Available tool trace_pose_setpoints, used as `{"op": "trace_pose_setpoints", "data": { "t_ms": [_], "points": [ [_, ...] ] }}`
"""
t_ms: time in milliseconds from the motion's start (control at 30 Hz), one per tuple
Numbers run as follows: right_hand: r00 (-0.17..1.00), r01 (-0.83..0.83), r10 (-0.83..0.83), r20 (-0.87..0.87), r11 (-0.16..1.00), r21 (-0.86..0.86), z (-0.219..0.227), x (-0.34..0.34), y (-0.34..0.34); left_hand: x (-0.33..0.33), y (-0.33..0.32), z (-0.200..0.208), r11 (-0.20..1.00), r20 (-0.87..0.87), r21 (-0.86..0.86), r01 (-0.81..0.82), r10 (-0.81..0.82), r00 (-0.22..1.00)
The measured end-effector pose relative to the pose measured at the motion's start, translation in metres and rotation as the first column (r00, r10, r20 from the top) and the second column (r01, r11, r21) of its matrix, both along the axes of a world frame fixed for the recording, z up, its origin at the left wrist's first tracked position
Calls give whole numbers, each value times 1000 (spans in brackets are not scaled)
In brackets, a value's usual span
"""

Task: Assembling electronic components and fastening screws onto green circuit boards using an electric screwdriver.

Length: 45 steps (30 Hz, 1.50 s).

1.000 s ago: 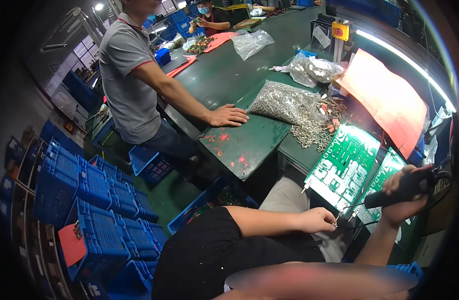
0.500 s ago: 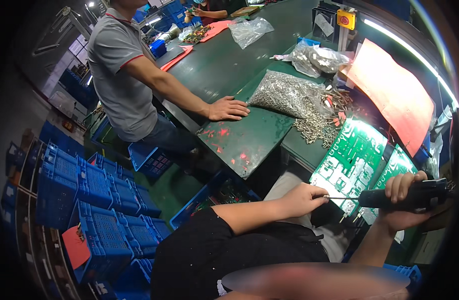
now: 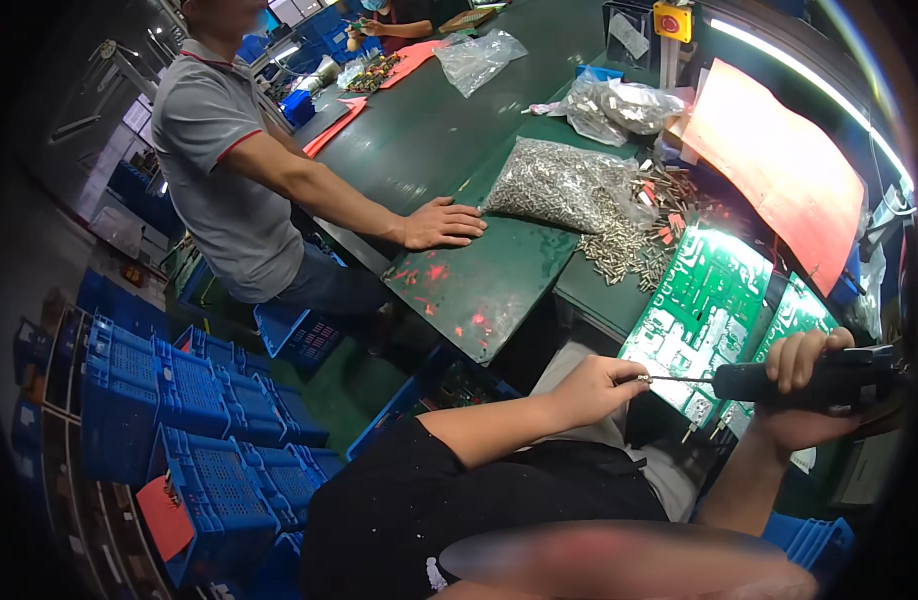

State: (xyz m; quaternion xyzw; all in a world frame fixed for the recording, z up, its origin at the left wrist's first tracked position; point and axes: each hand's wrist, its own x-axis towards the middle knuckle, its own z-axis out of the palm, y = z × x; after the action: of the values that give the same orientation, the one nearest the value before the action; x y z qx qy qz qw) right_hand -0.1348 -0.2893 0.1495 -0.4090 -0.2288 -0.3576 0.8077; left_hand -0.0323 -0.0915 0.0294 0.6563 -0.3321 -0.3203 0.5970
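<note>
My right hand (image 3: 801,365) is wrapped round a black electric screwdriver (image 3: 747,384), which lies level with its long bit pointing left. At the bit's tip, my left hand (image 3: 587,392) pinches a small metal piece (image 3: 645,379) between thumb and forefinger; it is too small to make out whether it is a screw or a standoff. Just beyond the bit lies a green circuit board (image 3: 719,290) with silvery patches. A second green circuit board (image 3: 801,312) sits to its right, partly hidden behind my right hand and the screwdriver.
Loose metal cylinders (image 3: 619,255) spill from a clear bag (image 3: 551,185) beyond the boards. An orange-pink sheet (image 3: 779,165) stands at the right. Across the green table (image 3: 479,285) a co-worker's hand (image 3: 444,223) rests flat. Blue crates (image 3: 214,480) are stacked at left.
The view has shifted a little, so most things sit slightly further left. My left fingers still pinch the small piece at the bit's tip, and my right hand keeps its grip on the screwdriver.
</note>
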Motion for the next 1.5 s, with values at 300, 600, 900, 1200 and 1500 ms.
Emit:
{"op": "trace_pose_setpoints", "data": {
  "t_ms": [300,600,900,1200,1500],
  "points": [
    [1000,-14,15,27,999,-32,6,-7,-1,-3,-3,-1,1000,-16,-2,-16,16,1000],
    [999,-8,8,41,1000,-10,6,-15,-5,-5,-3,5,1000,72,14,-18,17,997],
    [999,12,-11,52,1000,-28,4,-12,-6,-4,-4,9,1000,119,24,-13,10,993],
    [998,-53,53,-24,999,-8,4,-13,-3,5,0,12,991,430,27,134,-132,893],
    [994,-93,97,43,992,-91,-17,3,-16,20,-3,8,998,724,-38,-42,56,688]
  ]
}}
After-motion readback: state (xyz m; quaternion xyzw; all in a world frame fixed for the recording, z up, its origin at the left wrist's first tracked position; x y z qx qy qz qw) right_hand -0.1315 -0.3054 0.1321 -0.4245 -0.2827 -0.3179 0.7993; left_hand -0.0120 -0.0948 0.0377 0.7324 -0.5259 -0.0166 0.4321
